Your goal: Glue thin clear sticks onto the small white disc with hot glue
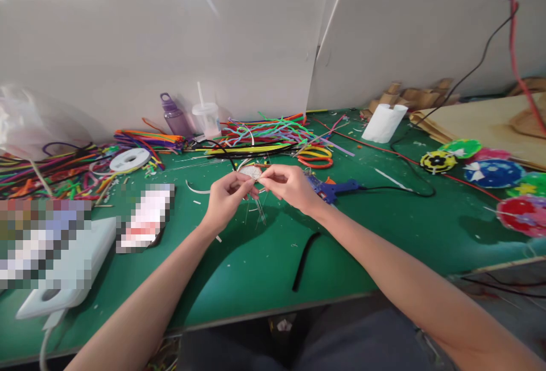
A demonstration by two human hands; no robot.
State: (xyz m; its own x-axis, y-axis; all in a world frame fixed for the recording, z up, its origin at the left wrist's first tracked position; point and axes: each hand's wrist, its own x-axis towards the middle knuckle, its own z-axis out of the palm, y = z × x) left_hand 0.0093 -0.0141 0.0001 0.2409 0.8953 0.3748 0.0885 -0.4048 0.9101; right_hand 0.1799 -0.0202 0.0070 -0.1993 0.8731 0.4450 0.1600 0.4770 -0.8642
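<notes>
Pinching small white wire-spoked disc [251, 172] above green tabletop [264, 257].
My left hand [226, 196] and right hand [289, 185] are both gripping its rim, thin wires dangling underneath.

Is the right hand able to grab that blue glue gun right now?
Probably not right away: the right hand and left hand both pinch a small white disc. The glue gun lies just beside it on the green table, nothing between them.

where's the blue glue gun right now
In the head view the blue glue gun lies on the green table, just right of the right hand and below the orange pipe-cleaner loop; its black cord trails off rightward.
</notes>
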